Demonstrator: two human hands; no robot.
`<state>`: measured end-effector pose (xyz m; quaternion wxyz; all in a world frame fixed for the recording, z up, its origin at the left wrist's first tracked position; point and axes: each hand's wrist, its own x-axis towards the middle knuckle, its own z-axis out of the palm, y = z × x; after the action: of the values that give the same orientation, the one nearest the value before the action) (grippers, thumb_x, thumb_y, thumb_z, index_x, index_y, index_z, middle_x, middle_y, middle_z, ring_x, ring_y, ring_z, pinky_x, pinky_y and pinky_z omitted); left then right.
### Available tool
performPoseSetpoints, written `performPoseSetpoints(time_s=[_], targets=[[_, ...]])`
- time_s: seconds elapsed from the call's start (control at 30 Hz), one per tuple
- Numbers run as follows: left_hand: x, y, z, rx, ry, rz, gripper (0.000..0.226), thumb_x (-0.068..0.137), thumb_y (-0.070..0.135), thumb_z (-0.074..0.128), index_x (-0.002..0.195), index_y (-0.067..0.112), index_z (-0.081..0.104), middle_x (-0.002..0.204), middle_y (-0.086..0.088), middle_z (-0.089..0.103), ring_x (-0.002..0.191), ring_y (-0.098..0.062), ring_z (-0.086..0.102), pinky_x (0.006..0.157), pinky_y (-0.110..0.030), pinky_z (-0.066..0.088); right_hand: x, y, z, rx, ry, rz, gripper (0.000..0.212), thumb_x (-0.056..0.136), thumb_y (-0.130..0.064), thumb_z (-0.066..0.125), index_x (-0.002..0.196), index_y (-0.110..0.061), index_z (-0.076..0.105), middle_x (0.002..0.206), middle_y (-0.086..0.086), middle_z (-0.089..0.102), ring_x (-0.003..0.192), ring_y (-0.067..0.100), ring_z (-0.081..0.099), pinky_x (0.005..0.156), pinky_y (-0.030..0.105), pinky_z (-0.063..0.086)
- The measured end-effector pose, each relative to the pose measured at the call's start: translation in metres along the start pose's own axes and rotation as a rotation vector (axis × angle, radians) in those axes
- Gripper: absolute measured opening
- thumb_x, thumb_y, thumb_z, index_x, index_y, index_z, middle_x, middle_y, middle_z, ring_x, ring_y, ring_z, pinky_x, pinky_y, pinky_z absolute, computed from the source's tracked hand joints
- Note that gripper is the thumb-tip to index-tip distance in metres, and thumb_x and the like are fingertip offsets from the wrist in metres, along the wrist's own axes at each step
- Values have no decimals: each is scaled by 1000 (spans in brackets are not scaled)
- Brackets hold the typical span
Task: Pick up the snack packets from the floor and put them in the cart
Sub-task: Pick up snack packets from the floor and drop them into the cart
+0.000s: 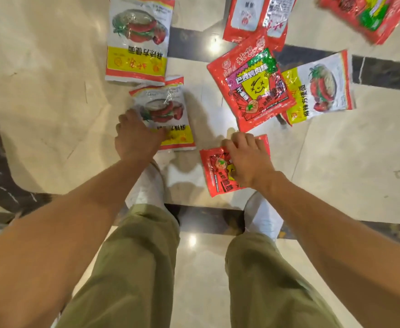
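Head view. The left hand (135,138) curls its fingers round the near-left corner of a white packet (168,110), at about eleven o'clock from the shoes (262,218). The right hand (248,159) hooks bent fingers over the far edge of a small red packet (214,176) at one o'clock. Both packets lie flat on the glossy floor (52,67). Other packets, such as the big red packet (251,84), spread from twelve to two o'clock. The cart is out of sight. The slick film may skid on the polished tile instead of lifting. A corner-only grip could also let a packet slip free on the way to the cart.
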<state>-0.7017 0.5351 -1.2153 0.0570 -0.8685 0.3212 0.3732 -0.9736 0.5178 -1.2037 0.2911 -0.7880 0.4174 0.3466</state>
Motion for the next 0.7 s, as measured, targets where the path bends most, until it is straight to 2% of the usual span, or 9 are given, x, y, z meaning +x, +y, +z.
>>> performPoseSetpoints(time_s=[0.1,0.17,0.27,0.37,0.47,0.6,0.7], targets=[[6,1,9,-303,5,-77,61,72,37,80,116,15,45,112,-4,61,105,-30,63,85,-42,53,9,-1,8,-60,44,12,65,79,-27,75,136,-17,45,130,14,50,123,37,47,106,53,37],[10,-1,10,-400,-17,-105,53,74,34,81,115,16,53,107,0,65,100,-27,66,83,-38,55,13,-1,8,-86,26,37,57,81,-27,74,132,-18,50,129,13,52,124,37,47,107,52,36],[17,-9,12,-539,-83,-120,40,64,38,82,100,23,72,100,0,75,97,-26,72,88,-49,60,15,0,6,-57,4,47,46,84,-25,72,128,-20,57,126,11,53,121,35,49,102,49,41],[14,-10,7,-688,-111,-130,19,69,29,82,87,29,76,95,0,79,95,-26,75,89,-54,61,10,2,-2,10,11,48,40,88,-19,68,127,-18,56,120,10,62,113,35,58,93,44,45],[3,-4,-5,-775,-194,-96,24,83,12,79,102,26,75,104,-3,79,101,-26,75,91,-50,61,-3,6,-15,63,4,69,35,94,-18,63,125,-16,49,106,10,70,96,35,66,76,37,39],[-18,6,-32,-782,-316,-30,36,89,5,74,123,17,69,109,-2,77,96,-20,75,82,-38,61,-30,13,-38,283,18,141,38,95,-25,66,125,-14,46,106,13,68,96,39,68,77,40,49],[-41,22,-64,-747,-337,-9,31,92,2,71,119,18,67,101,5,75,85,-12,72,74,-30,58,-61,19,-65,605,35,293,38,91,-24,71,120,-15,50,105,14,71,95,39,68,78,41,56]])
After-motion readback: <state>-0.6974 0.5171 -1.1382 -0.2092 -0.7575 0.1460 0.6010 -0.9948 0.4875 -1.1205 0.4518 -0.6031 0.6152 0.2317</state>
